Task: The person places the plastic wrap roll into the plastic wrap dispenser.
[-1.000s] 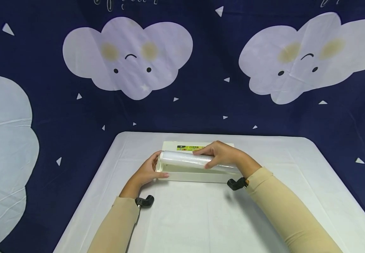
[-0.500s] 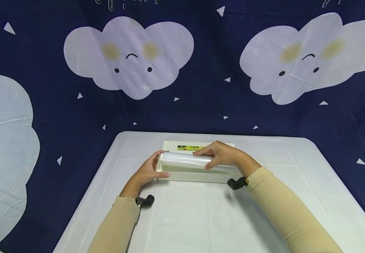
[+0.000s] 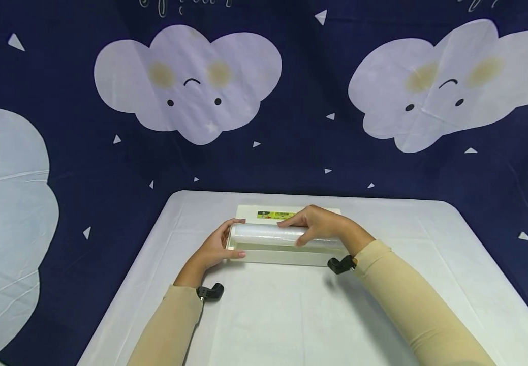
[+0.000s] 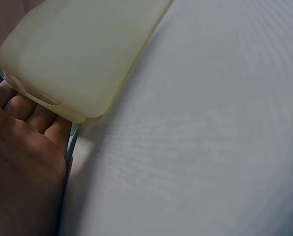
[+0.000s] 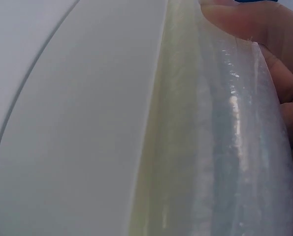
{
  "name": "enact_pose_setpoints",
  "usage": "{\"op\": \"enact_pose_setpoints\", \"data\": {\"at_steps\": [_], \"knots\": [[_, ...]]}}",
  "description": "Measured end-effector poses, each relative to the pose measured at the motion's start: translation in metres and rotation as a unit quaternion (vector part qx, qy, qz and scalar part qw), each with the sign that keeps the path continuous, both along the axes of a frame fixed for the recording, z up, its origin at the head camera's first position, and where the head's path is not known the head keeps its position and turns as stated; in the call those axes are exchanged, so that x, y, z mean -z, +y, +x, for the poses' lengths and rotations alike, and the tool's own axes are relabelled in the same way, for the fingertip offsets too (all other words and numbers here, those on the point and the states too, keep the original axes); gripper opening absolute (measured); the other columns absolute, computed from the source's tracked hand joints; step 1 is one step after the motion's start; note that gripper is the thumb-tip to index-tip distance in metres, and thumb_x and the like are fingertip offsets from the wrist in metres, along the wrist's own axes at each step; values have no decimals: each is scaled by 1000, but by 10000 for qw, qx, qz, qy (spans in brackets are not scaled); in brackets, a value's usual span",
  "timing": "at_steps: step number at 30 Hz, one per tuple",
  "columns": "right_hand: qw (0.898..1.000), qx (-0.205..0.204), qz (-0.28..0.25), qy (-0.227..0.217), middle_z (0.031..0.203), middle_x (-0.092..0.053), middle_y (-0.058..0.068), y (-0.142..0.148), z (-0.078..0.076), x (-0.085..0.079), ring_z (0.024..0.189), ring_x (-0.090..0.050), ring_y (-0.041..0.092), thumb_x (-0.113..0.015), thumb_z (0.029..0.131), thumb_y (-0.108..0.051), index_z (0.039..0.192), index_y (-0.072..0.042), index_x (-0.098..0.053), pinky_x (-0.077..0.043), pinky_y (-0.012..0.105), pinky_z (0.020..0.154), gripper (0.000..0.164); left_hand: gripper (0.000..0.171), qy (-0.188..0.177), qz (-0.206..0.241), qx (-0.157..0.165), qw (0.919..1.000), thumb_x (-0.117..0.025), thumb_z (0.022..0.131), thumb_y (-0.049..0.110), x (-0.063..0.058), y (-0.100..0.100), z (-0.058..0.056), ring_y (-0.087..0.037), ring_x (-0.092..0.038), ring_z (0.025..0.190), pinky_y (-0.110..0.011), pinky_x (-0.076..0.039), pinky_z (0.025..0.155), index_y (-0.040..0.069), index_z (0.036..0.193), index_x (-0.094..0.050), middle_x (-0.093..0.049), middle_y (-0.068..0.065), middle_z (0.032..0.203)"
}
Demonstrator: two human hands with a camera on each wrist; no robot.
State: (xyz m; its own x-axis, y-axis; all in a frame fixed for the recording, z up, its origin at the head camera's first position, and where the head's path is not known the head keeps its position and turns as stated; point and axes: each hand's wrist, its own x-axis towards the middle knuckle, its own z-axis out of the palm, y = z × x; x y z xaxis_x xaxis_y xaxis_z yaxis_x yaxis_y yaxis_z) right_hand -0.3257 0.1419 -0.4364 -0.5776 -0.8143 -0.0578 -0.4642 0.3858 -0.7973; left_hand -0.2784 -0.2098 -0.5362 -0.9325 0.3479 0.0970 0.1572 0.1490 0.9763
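Observation:
A clear roll of plastic wrap (image 3: pixel 264 234) lies lengthwise at the mouth of a long cream-white dispenser box (image 3: pixel 286 257). My right hand (image 3: pixel 325 223) grips the roll from above, right of its middle, thumb on the near side and fingers over the far side. In the right wrist view the glossy roll (image 5: pixel 244 128) sits beside the box's front wall (image 5: pixel 87 118). My left hand (image 3: pixel 211 250) holds the box's left end, thumb along the front and fingers behind. The left wrist view shows its curled fingers (image 4: pixel 38 115) against the box end (image 4: pixel 82 54). The roll's right end is hidden.
The box's lid (image 3: pixel 246 211), with a yellow-green label (image 3: pixel 274 215), stands raised behind the roll. A white cloth covers the table (image 3: pixel 264 315). Behind its far edge hangs a dark blue curtain (image 3: pixel 300 162) with cloud prints.
The roll's left end has come down a little toward the box and now lies more level. Both hands stay in nearly the same places.

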Motion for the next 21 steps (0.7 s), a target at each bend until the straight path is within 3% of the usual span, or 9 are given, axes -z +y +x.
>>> {"op": "enact_pose_setpoints", "data": {"at_steps": [21], "knots": [[9994, -81, 178, 272, 138, -65, 5, -7, 1, 6, 127, -60, 14, -91, 76, 4, 139, -14, -71, -46, 35, 107, 68, 99, -87, 11, 94, 9999, -97, 72, 0, 0, 0, -1, -29, -58, 125, -40, -48, 105, 22, 155, -48, -56, -8, 146]]}}
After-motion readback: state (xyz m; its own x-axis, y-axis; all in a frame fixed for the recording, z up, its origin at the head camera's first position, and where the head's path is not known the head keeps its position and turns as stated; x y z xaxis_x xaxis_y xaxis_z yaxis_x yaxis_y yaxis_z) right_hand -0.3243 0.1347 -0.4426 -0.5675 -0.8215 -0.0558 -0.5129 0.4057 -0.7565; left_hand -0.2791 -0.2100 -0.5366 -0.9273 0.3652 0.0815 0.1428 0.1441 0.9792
